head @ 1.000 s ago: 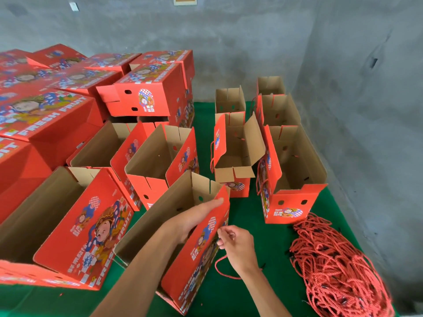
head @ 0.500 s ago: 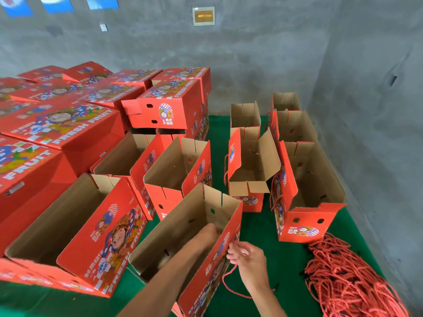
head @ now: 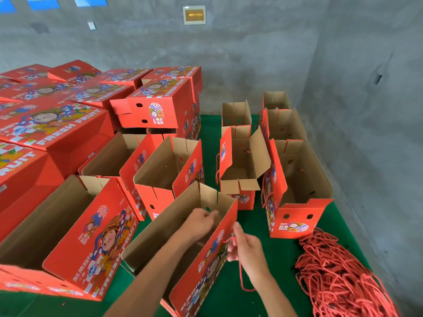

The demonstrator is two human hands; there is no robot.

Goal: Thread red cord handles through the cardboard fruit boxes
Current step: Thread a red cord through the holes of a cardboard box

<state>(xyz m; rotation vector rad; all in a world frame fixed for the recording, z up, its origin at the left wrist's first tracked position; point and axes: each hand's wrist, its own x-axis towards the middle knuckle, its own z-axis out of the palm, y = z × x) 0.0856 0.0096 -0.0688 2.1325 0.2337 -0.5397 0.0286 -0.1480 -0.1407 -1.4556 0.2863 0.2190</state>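
Observation:
An open red fruit box (head: pixel 206 268) with a brown inside stands tilted in front of me on the green table. My left hand (head: pixel 201 221) reaches inside it, fingers curled against the inner face of the right wall; what it holds is hidden. My right hand (head: pixel 245 250) is outside that wall and pinches a red cord (head: pixel 241 276) at the printed side. The cord hangs down in a loop below my wrist. A big heap of red cords (head: pixel 338 277) lies at the right.
Several open boxes (head: pixel 297 179) stand behind and to the right, some with cords hanging from their sides. Closed printed boxes (head: pixel 55 124) are stacked at the left. Another open box (head: pixel 68 229) sits close on the left. Grey concrete walls bound the green table (head: pixel 281 248).
My left hand has gone from the box rim down inside it. My right hand has stayed at the outer wall with the cord. The view has tilted up a little.

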